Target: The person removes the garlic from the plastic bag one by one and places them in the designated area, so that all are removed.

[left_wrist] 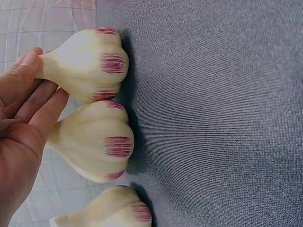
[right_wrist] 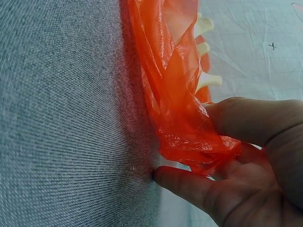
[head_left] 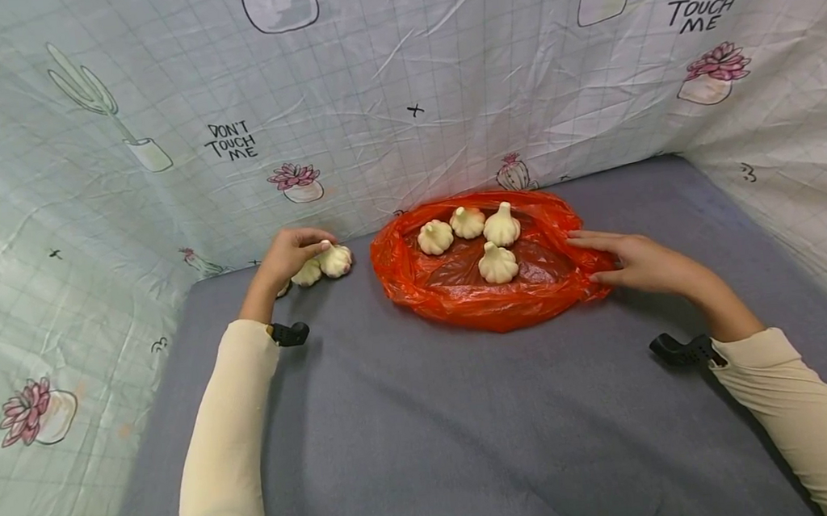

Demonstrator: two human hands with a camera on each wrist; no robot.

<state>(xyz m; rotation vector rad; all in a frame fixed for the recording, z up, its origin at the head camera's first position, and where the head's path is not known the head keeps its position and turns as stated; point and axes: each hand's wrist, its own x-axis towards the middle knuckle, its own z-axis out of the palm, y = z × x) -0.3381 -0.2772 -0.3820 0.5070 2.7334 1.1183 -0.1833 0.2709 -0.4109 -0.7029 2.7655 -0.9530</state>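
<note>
My left hand [head_left: 289,255] pinches the stem of a garlic bulb [left_wrist: 92,64] between thumb and fingers. A second garlic bulb [left_wrist: 97,142] lies right against it, and a third [left_wrist: 113,210] shows lower in the left wrist view. These bulbs are cream with purple streaks. At the right end of a red plastic bag [head_left: 491,313], my right hand [head_left: 640,264] holds the crumpled edge between thumb and fingers. Wide open at the top, the bag has several garlic bulbs [head_left: 497,263] standing inside with stems up.
Grey cloth [head_left: 435,434] covers the table. A printed curtain [head_left: 371,91] rises behind it and along both sides, close behind the bag and the bulbs on the left. Black wrist cameras [head_left: 683,350] sit at both cuffs.
</note>
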